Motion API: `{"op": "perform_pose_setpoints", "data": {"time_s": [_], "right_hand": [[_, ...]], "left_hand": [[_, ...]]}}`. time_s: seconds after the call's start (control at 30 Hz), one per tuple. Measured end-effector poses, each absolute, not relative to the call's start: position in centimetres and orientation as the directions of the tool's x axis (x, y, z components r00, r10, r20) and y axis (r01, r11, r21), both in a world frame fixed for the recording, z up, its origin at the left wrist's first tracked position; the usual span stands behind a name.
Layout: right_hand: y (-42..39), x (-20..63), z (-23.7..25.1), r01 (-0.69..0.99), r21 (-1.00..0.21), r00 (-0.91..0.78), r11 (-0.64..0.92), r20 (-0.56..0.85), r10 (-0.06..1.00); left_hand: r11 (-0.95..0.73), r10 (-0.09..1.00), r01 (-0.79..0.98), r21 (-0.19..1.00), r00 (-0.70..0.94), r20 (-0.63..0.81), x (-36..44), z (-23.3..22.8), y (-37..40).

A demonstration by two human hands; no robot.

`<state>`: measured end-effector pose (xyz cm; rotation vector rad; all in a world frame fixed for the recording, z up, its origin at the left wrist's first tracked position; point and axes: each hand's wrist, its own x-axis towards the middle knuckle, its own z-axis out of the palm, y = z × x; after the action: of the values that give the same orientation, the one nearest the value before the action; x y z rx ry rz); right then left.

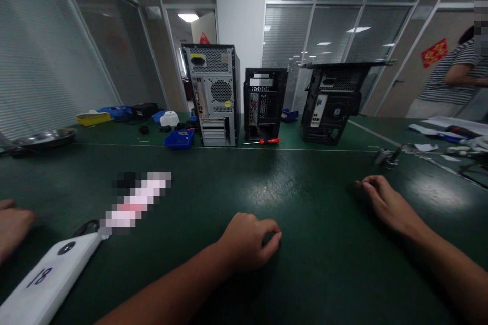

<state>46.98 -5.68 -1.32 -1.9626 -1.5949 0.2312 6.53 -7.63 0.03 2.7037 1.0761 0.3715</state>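
Observation:
My left hand (249, 241) rests on the dark green tabletop (305, 274), its fingers curled and the thumb tip against the index finger. A gap shows between thumb and finger, with nothing in it. Farther right, my right hand (385, 200) lies on the table with loosely curled fingers, and I see nothing in it. Closest to the right hand are small metal cylindrical parts (387, 158). Left of my left forearm is a long white object (49, 277) marked 18, with a dark round spot. A pixelated pinkish strip (139, 203) extends beyond it.
Three computer cases (213, 96) stand across the table, a red-handled screwdriver (269, 140) before the middle one. Blue bins (179, 139), a yellow tray (93, 119) and a metal dish (46, 137) sit left. Another person's hand (13, 228) is at the left edge; a person in stripes (450, 76) stands right.

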Motion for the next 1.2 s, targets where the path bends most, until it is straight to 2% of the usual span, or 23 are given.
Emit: {"op": "perform_pose_setpoints", "data": {"time_s": [0.13,0.27,0.47,0.57,0.77,1.0,1.1,1.2], "right_hand": [[-5.2,48.8,-2.2,0.793,-0.587,0.323,-0.164,0.178,0.929],[-5.0,48.6,-2.3,0.796,-0.589,0.3,-0.141,0.18,0.937],[-6.0,48.4,-0.4,0.828,-0.515,0.443,-0.222,0.36,0.821],[-6.7,48.6,0.6,0.853,-0.459,0.461,-0.248,0.44,0.771],[-7.8,49.8,1.9,0.83,-0.464,0.508,-0.31,0.399,0.763],[-7.8,50.7,1.3,0.844,-0.441,0.43,-0.306,0.214,0.877],[-7.8,50.4,1.1,0.831,-0.488,0.412,-0.268,0.215,0.885],[-7.8,50.0,1.1,0.842,-0.476,0.4,-0.254,0.235,0.886]], "left_hand": [[-0.702,0.705,0.661,0.263,0.697,0.132,6.5,-0.1,-7.7],[-0.705,0.704,0.668,0.239,0.7,0.12,6.5,-0.2,-7.7],[-0.716,0.691,0.654,0.242,0.712,0.123,6.5,-0.2,-7.6],[-0.719,0.689,0.652,0.24,0.714,0.125,6.5,-0.2,-7.6],[-0.729,0.68,0.643,0.237,0.721,0.134,6.5,-0.2,-7.6],[-0.723,0.685,0.649,0.237,0.717,0.127,6.6,-0.2,-7.5],[-0.713,0.696,0.663,0.229,0.708,0.118,6.6,-0.2,-7.6],[-0.708,0.7,0.667,0.231,0.707,0.105,6.6,-0.1,-7.6]]}}
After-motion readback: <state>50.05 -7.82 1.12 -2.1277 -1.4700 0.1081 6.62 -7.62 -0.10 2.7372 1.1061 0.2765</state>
